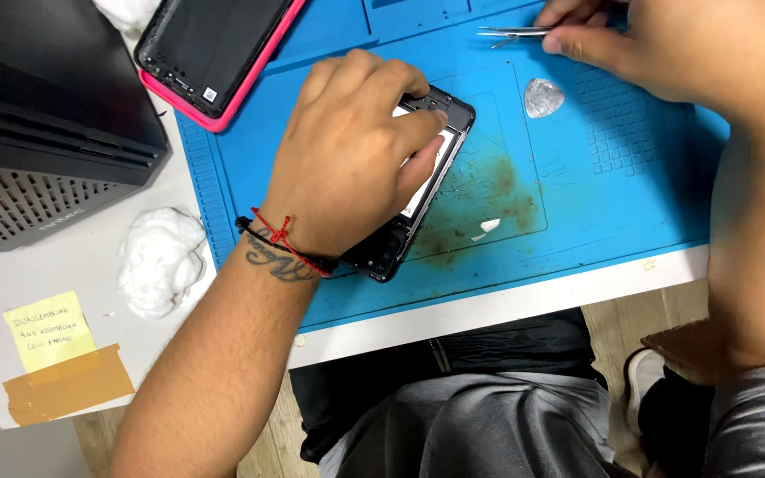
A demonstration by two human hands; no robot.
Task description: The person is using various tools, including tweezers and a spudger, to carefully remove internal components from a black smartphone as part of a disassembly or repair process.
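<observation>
Nearest the camera, at the bottom of the frame, were the person's grey-clad lap [480, 425] and a dark shoe with a white edge [644, 381] on the wooden floor at lower right. Above them ran the white edge of the table [506, 305], and at lower left a yellow sticky note [49, 329] with handwriting sat above a strip of brown tape [68, 385]. The left forearm rose from the lower left, with red and black cords [289, 241] tied at the tattooed wrist. A wad of white cotton [161, 258] lay just left of the blue work mat [577, 204], which carried a brownish stain at its centre and a small white scrap [489, 227] on that stain. The left hand [347, 150] lay palm down in the middle of the frame on an opened dark phone [418, 190], fingers curled over its top edge and pressing it to the mat; the phone lay tilted, its lower end toward the table edge. A translucent pick [543, 96] rested on the mat to the right of the phone, apart from it. In the upper right, the right hand [648, 40] pinched metal tweezers [511, 34] between thumb and fingers, their tips pointing left. At upper left stood a dark grey ribbed box [37, 115], and beside it a phone shell in a pink case [214, 53] lay on the mat's far edge.
</observation>
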